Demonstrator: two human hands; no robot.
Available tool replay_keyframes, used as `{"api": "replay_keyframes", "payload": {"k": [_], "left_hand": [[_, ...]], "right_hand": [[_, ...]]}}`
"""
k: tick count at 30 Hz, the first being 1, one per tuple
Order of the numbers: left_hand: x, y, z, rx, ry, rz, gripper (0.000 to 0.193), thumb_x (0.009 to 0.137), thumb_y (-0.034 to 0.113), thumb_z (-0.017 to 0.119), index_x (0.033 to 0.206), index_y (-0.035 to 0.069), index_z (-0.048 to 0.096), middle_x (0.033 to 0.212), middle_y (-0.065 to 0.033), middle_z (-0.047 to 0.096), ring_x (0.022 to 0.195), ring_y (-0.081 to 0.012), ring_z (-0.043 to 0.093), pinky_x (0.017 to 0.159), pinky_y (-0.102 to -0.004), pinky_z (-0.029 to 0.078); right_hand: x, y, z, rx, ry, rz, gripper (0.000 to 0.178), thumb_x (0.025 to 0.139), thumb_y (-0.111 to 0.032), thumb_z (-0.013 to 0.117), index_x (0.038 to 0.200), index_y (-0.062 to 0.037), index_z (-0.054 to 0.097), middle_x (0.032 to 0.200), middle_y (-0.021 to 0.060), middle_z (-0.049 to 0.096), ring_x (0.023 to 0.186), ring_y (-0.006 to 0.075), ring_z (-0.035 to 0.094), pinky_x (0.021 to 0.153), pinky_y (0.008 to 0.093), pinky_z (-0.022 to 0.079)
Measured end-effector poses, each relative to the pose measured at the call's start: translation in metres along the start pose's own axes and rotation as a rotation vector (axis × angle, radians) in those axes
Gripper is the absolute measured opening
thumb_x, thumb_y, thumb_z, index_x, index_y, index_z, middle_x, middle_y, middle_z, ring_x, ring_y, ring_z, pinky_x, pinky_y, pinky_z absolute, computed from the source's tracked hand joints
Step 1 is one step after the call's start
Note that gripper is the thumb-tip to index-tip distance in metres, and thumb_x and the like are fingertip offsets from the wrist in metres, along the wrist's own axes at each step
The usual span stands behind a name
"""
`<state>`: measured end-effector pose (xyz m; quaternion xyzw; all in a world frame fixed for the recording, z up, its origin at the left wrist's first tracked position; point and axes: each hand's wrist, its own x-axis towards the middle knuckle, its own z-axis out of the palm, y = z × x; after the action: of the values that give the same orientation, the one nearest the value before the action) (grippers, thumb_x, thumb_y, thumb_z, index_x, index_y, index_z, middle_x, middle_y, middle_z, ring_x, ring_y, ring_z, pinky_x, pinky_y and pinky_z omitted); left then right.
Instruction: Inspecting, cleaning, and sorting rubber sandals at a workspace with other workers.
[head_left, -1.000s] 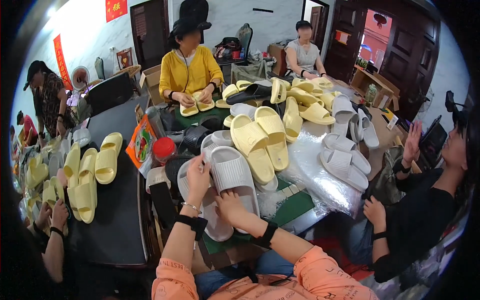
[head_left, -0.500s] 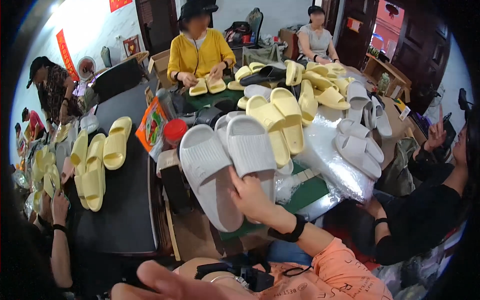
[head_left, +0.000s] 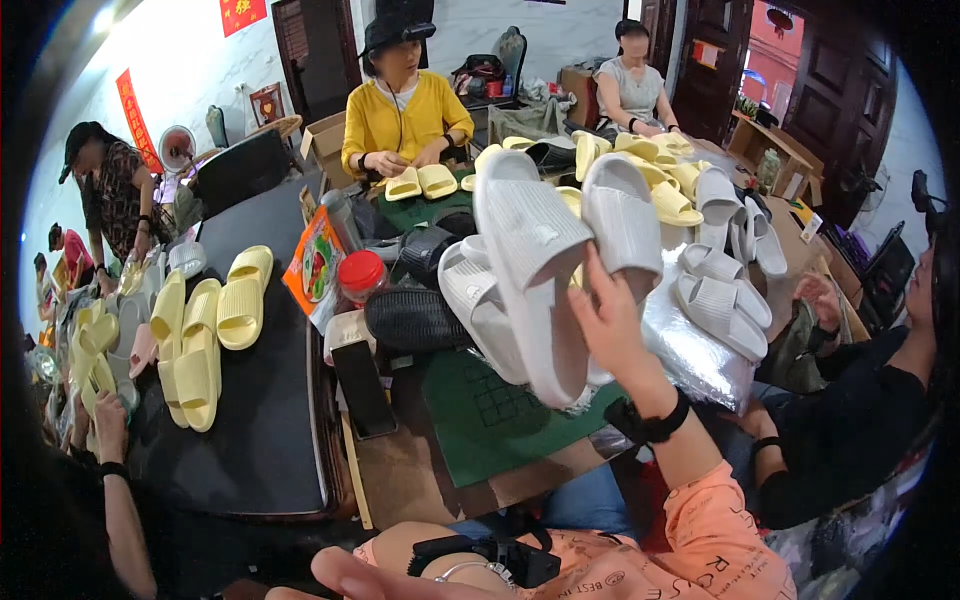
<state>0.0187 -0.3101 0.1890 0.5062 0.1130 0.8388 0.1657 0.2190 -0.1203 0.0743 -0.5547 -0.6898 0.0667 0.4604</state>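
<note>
Above the table's middle, my right hand (head_left: 615, 320) grips a pair of light grey slide sandals (head_left: 540, 270), held up with their ribbed straps toward me. Its fingers press against the straps, partly hidden behind them. Another grey slide (head_left: 478, 305) shows just left of the pair, partly covered by it. At the lower edge my left hand (head_left: 355, 578) is cut off by the picture; a blurred finger sticks out and nothing shows in it. Below the raised pair lies a green cutting mat (head_left: 475, 445).
Yellow slides (head_left: 200, 350) lie on a black table at left. A black slipper (head_left: 415, 320), a phone (head_left: 363, 390) and a red-lidded jar (head_left: 361, 275) are near the mat. More grey slides (head_left: 725, 300) rest on plastic wrap at right. Several people sit or stand around.
My right hand has moved right and up with the grey slides, uncovering the green mat, the black slipper and the grey slide beside them. My left hand has shifted slightly right and down.
</note>
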Motion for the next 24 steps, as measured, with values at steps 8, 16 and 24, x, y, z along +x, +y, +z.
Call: {"api": "replay_keyframes", "payload": {"k": [8, 16, 24], "left_hand": [[-0.003, -0.005, -0.004, 0.053, -0.066, 0.035, 0.046, 0.082, -0.003, 0.052, 0.122, 0.018, 0.042, 0.103, 0.0067, 0.049, 0.1, -0.0206, 0.041, 0.087, -0.0425, 0.032], [-0.011, -0.025, 0.028, 0.052, 0.194, 0.155, 0.047, 0.08, 0.0, 0.055, 0.121, 0.017, 0.04, 0.1, 0.0061, 0.048, 0.091, -0.0188, 0.04, 0.079, -0.0386, 0.032], [-0.015, -0.031, 0.024, -0.063, 0.156, 0.148, 0.045, 0.079, 0.0, 0.056, 0.118, 0.016, 0.04, 0.097, 0.0038, 0.048, 0.09, -0.019, 0.04, 0.081, -0.0402, 0.029]], "right_hand": [[0.066, 0.114, 0.004, -0.175, 0.209, -0.048, 0.053, 0.08, -0.02, 0.053, 0.126, 0.004, 0.039, 0.105, 0.0321, 0.048, 0.095, 0.0427, 0.049, 0.084, 0.0421, 0.039], [0.062, 0.197, 0.019, -0.144, 0.037, 0.305, 0.062, 0.078, -0.018, 0.055, 0.133, -0.0033, 0.03, 0.112, 0.0293, 0.048, 0.105, 0.0404, 0.046, 0.09, 0.041, 0.037], [0.015, 0.195, 0.021, -0.097, 0.194, 0.066, 0.054, 0.076, -0.01, 0.055, 0.125, 0.0051, 0.036, 0.119, 0.0233, 0.045, 0.11, 0.0377, 0.041, 0.096, 0.0395, 0.031]]}}
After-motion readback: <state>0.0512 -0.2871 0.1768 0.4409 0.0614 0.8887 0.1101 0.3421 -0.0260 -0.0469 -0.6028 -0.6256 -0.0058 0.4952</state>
